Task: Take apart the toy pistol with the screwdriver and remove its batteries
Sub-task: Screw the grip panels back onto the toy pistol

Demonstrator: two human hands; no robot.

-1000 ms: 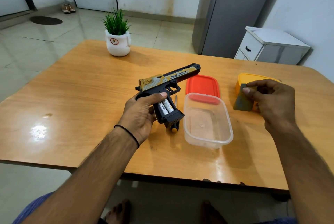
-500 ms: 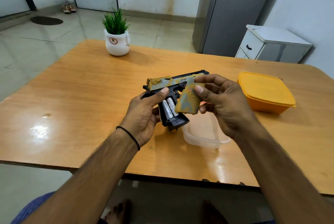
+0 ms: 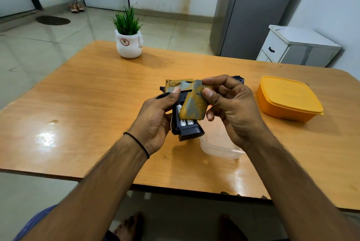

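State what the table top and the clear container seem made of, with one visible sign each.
Table top: wood or wood-look laminate, glossy; grain lines and bright glare show. Clear container: probably thin transparent plastic, smooth; the table shows through its walls.

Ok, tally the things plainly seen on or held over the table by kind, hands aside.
toy pistol: 1
grip cover: 1
batteries showing in the grip: 2
containers, clear container and yellow container: 2
potted plant: 1
Total: 7
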